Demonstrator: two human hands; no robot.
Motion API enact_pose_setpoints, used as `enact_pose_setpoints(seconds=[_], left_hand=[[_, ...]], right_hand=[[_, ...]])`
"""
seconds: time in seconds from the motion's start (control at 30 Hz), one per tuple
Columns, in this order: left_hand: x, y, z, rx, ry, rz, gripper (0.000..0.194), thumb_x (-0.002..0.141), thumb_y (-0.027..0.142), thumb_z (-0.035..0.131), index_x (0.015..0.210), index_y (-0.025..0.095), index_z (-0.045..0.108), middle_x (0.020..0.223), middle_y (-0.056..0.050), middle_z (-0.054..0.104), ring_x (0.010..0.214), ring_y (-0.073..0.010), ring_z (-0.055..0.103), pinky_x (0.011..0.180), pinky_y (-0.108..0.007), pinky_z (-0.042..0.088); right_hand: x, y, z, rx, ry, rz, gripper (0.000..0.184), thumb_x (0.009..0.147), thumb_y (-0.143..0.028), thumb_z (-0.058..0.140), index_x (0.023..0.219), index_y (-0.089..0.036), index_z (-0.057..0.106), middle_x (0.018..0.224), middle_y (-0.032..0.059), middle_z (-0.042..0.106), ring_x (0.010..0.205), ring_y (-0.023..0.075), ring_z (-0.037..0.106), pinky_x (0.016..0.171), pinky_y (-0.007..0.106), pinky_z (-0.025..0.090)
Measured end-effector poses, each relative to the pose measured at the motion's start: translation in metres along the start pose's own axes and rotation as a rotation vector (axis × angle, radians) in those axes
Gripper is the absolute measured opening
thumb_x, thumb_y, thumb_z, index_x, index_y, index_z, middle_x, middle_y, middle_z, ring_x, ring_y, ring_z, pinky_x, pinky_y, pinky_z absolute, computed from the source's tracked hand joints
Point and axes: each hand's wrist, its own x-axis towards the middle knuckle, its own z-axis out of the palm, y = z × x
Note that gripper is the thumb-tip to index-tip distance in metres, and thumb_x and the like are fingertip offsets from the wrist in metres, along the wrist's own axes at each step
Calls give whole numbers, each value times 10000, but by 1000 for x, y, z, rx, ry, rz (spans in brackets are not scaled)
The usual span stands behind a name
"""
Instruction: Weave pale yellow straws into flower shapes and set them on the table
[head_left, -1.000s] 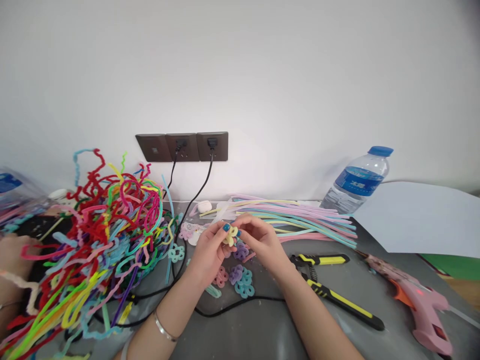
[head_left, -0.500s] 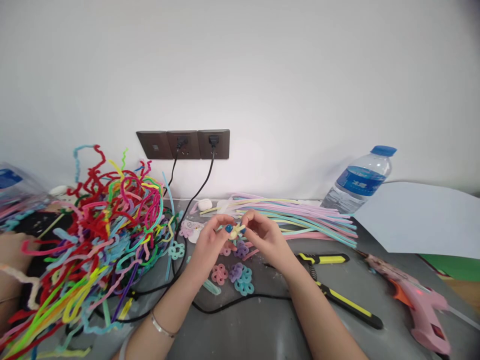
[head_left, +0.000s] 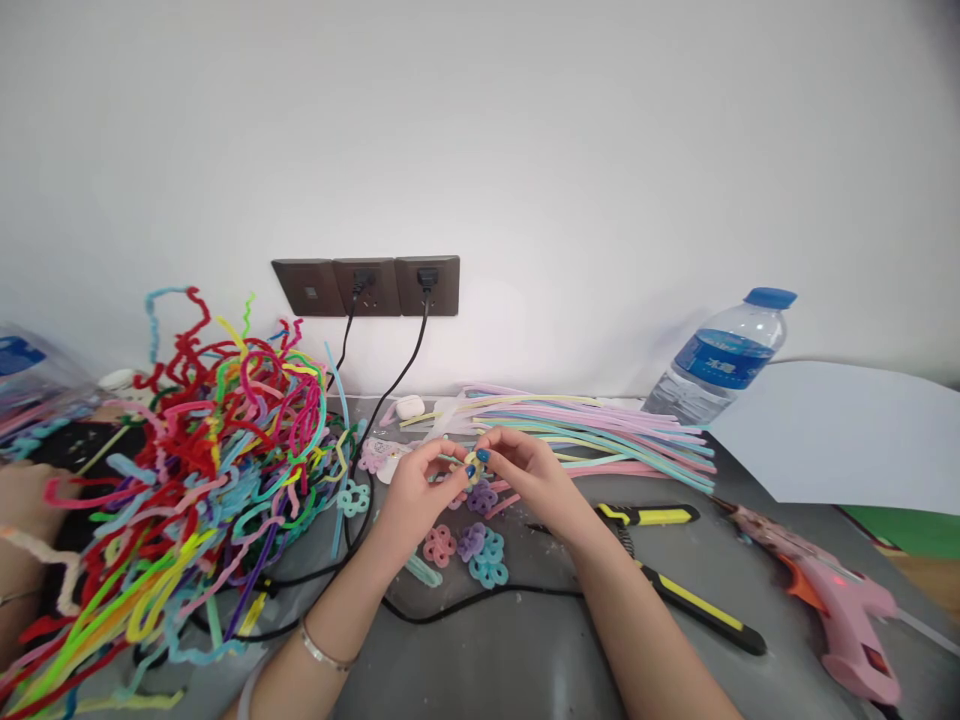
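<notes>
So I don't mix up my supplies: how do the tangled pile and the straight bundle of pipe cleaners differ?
The pile is bent and tangled; the bundle lies mostly straight. The pile heaps high; the bundle lies low. The pile has vivid reds and greens; the bundle is pastel. Both mix several colours.

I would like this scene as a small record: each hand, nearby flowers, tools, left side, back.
Left hand: pinches a small yellow pipe-cleaner piece
Right hand: pinches the same piece
Nearby flowers: pink flower, purple flower, turquoise flower
Tools: black-and-yellow pliers, pink glue gun
Left side: tangled pipe-cleaner pile
Back: water bottle
</notes>
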Motion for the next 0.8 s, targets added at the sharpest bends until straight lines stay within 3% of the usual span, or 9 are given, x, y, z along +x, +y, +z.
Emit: enact_pose_setpoints(seconds=[0.3,0.5,0.8], left_hand=[[-2,-5,2,-124,-46,-138,282,709,333,725,903,138,664,661,4,632,522,-107,601,484,-195,412],[-2,-6,3,-289,-86,-187,311,653,350,784,841,142,650,763,0,603,596,-95,561,560,-236,509],[0,-4,2,-361,-73,-210,317,611,344,821,809,135,690,726,-2,587,604,-88,523,519,-209,484]], right_hand=[[-1,0,2,7,-32,-61,230,889,-409,572,841,-186,602,774,14,531,707,149,504,652,276,415],[-3,-1,4,-16,-31,-79,209,895,-387,566,837,-188,591,791,13,530,697,137,488,643,268,401],[-1,3,7,-2,29,-28,251,876,-432,565,823,-188,547,721,-4,518,652,132,477,596,256,399]])
